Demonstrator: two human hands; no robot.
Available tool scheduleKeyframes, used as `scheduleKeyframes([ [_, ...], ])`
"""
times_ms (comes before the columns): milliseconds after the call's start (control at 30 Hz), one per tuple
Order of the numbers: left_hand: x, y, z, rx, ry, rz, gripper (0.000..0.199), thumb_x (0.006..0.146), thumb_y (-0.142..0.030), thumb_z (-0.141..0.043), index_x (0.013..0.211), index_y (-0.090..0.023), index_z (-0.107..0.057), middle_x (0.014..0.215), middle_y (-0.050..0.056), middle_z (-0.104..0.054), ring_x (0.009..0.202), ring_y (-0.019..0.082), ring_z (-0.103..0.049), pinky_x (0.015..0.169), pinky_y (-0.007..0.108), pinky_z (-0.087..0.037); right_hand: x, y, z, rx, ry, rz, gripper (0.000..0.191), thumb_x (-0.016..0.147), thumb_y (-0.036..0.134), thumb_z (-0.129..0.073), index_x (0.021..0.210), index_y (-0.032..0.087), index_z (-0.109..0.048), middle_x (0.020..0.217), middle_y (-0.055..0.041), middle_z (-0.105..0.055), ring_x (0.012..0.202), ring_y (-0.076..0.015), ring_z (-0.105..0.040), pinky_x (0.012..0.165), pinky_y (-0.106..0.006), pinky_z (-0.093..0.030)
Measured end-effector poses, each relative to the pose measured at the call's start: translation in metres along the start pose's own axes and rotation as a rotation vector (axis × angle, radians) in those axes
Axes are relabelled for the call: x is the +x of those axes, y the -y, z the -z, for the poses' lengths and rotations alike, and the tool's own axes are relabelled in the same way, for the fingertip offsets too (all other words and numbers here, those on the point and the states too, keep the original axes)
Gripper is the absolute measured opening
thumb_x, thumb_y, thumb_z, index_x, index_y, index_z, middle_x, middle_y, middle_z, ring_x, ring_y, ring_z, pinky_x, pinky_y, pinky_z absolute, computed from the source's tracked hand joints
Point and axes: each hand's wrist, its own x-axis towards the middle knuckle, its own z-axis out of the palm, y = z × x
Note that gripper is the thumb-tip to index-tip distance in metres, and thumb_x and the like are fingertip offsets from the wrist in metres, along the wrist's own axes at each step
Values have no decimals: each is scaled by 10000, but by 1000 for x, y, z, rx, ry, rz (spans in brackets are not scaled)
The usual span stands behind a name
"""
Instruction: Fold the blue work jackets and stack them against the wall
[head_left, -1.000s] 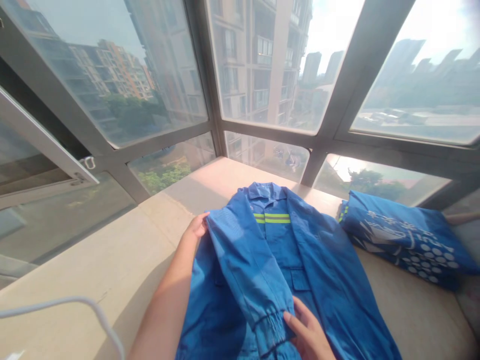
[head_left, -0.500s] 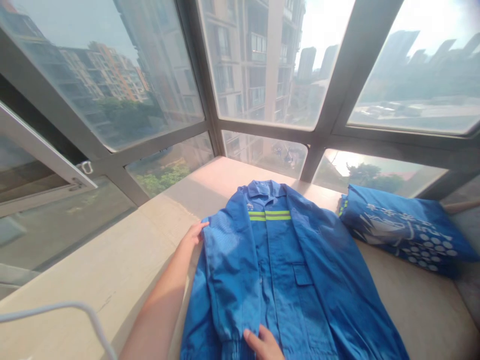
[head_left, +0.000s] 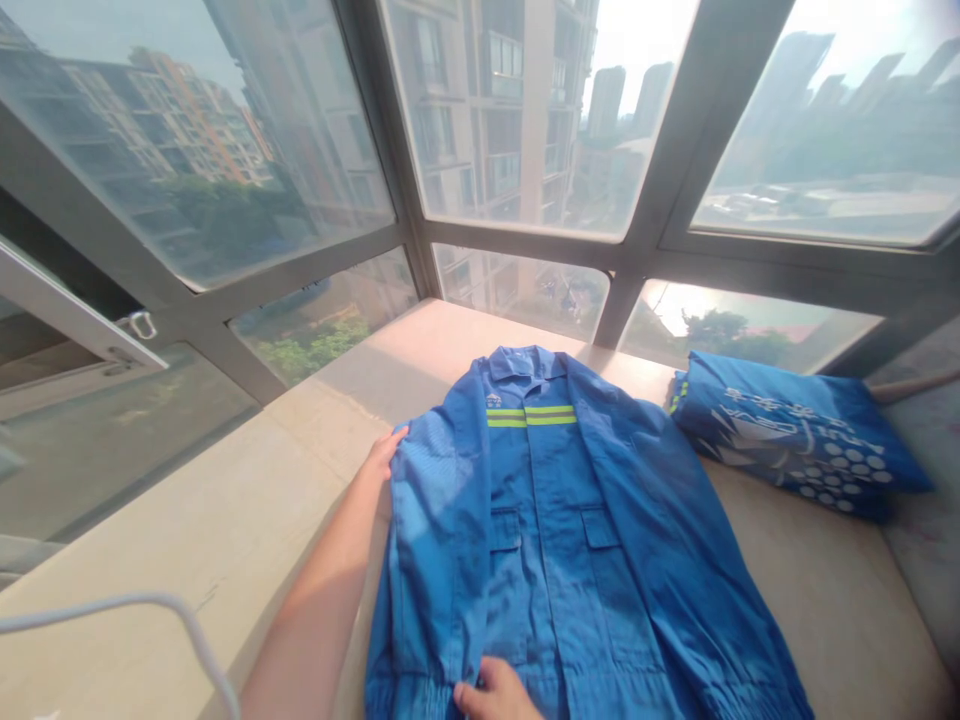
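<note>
A blue work jacket [head_left: 536, 500] with a yellow-green stripe across the chest lies front up, its collar toward the window corner. Both sleeves lie down over its front. My left hand [head_left: 386, 452] is at the outer edge of the sleeve on the left, fingers closed on the fabric near the elbow. Low in the view, my right hand [head_left: 495, 690] pinches the same sleeve near its cuff, which lies by the jacket's gathered hem. The lower edge of the picture cuts off part of the right hand.
A folded blue bundle [head_left: 795, 430] with white print lies at the right on the pale ledge [head_left: 300, 480]. A white cable [head_left: 169, 603] curves at the lower left. Framed windows [head_left: 517, 235] border the ledge, with an opened pane at the far left.
My right hand has moved the sleeve's cuff end to the left, uncovering the left pocket flap. My left hand still holds the sleeve's outer edge. The view has shifted slightly.
</note>
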Motion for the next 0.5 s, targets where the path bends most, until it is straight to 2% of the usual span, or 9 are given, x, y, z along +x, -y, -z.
scheduleKeyframes([
  [67,-9,5,4,42,-2,20,336,818,-363,-762,982,-84,-673,823,74,-736,756,190,-699,730,313,-583,-5,3,1,23,63,-69,528,628,535,-763,969,190,-555,662,25,-581,563,-158,-617,558,-266,-476],
  [133,-20,8,8,89,0,22,362,757,-339,-813,985,-94,-675,810,76,-749,754,198,-710,722,291,-583,-12,10,-5,81,149,-76,615,622,587,-752,1028,192,-511,646,32,-583,522,-153,-611,503,-248,-455],
  [267,-51,19,21,204,-6,25,482,672,-324,-866,1075,-163,-657,925,82,-768,800,226,-733,698,293,-591,-19,18,-18,224,376,75,759,578,714,-723,1065,186,-476,697,-1,-632,604,-194,-681,482,-233,-462],
  [333,-70,26,27,260,-22,29,554,641,-324,-883,1120,-190,-639,999,93,-765,843,244,-738,704,305,-596,-17,15,-18,172,353,46,707,597,689,-720,1021,184,-462,650,12,-614,541,-173,-662,452,-215,-439],
  [433,-98,38,32,324,-46,18,610,638,-330,-886,1165,-194,-611,1103,124,-742,942,264,-731,770,327,-600,-10,7,-10,19,194,-71,492,688,522,-703,935,192,-433,591,29,-586,464,-136,-620,405,-183,-375],
  [500,-114,48,32,352,-53,5,628,661,-345,-871,1200,-187,-589,1156,148,-722,1015,274,-715,831,348,-594,-6,3,-3,-23,168,-102,363,741,413,-650,921,197,-419,602,20,-604,480,-145,-636,408,-188,-384],
])
